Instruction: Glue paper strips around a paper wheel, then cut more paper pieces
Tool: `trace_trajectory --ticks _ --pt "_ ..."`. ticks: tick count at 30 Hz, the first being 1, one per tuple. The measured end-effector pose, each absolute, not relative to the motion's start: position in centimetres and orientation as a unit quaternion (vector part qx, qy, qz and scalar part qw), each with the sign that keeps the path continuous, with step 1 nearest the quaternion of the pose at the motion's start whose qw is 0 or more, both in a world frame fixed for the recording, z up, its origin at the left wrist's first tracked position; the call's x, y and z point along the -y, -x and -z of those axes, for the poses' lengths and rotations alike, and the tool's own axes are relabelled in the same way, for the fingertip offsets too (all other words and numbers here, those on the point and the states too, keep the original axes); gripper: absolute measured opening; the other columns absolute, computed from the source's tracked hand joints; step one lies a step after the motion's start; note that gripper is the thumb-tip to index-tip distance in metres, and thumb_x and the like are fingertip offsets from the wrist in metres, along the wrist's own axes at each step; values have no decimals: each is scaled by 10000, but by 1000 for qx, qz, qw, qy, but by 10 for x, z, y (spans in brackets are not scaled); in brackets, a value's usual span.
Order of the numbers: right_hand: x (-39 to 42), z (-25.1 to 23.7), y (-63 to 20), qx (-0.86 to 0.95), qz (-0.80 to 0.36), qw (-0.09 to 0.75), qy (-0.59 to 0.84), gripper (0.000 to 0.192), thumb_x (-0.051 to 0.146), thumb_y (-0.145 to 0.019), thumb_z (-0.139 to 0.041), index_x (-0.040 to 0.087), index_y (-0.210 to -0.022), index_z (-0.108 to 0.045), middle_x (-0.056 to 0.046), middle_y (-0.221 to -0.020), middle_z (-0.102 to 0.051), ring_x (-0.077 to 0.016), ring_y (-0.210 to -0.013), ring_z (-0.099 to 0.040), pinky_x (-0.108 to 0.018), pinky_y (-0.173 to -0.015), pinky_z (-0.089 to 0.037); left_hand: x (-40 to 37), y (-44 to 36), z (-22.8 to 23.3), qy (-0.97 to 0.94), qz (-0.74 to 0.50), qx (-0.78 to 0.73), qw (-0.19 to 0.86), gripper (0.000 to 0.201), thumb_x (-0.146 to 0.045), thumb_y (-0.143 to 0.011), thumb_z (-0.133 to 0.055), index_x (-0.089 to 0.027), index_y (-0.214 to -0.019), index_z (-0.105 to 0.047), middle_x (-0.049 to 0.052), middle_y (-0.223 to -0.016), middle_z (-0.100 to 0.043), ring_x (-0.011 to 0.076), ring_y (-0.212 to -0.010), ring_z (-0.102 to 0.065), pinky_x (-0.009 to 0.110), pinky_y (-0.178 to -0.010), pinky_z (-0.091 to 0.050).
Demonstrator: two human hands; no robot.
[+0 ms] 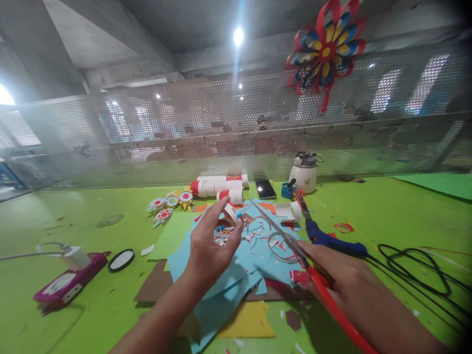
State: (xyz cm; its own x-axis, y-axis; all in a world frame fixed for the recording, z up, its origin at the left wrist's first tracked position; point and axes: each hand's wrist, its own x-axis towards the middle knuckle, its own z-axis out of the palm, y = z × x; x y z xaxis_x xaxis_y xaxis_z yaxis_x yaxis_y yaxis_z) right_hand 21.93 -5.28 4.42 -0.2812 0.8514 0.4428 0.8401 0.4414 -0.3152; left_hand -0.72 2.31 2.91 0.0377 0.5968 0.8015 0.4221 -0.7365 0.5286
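Green desk (73,305), crafting mess across its middle. Head view, looking forward and down.

Left hand (212,250): raised over the paper pile, fingers partly spread, thumb and forefinger pinched on a small strip of white and red paper (232,215). The strip sits at the fingertips, on the far side of the hand, tilted up and to the left.

Right hand (344,275): closed around the red handles of the scissors (295,248). Blades look shut or nearly so; cannot tell for sure. Long axis of the scissors runs from the near right edge of the desk toward the far middle, tip reaching up toward the strip. So the blade tip lies just to the right of the strip and a little beyond it, apart from it, not touching. Left hand is the nearer one to the strip; the right reaches it only through the blades.

Under both hands: light blue paper sheets (224,290) stacked over yellow and brown ones, littered with thin curled offcuts.

Around: blue glue gun (328,238) just beyond the right hand, black cord (413,265) looping to the right. White and red paper rolls (217,187), phone (265,189), white pot (304,172) toward the far edge. Small paper flowers (169,204) far left of the pile. Pink device (66,282) near the left edge. Big paper pinwheel (326,49) on the mesh wall behind.
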Motion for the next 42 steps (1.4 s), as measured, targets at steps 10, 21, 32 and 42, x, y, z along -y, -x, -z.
trace_trajectory --ticks 10,21,32,42 --pt "43 -40 -219 793 -155 322 492 340 294 -864 -597 193 -1184 -648 -86 -1100 -737 -235 -893 -715 -340 -788 -577 -23 3 -29 -708 -607 -324 161 486 -195 -804 -636 -193 -1279 -537 119 -1261 -594 189 -983 -642 346 -856 -579" --pt "44 -42 -217 788 -182 323 492 272 215 -861 -560 200 -1103 -684 -55 -957 -765 -198 -744 -714 -291 -669 -572 -21 4 -31 -702 -587 -334 226 474 -245 -833 -615 -188 -1286 -487 122 -1204 -605 185 -927 -634 342 -809 -551" --pt "47 -42 -217 793 -155 362 465 245 113 -830 -529 205 -969 -709 -39 -921 -765 -178 -717 -709 -260 -648 -569 -17 4 -42 -627 -595 -260 430 315 -294 -831 -625 -200 -1121 -547 126 -1197 -632 188 -901 -654 301 -706 -557" --pt "44 -35 -218 793 -142 365 466 347 112 -821 -522 211 -1124 -658 -41 -994 -751 -197 -820 -713 -291 -726 -577 -19 9 -43 -596 -599 -265 465 345 -304 -815 -628 -184 -1138 -647 121 -1083 -680 181 -783 -624 272 -567 -498"
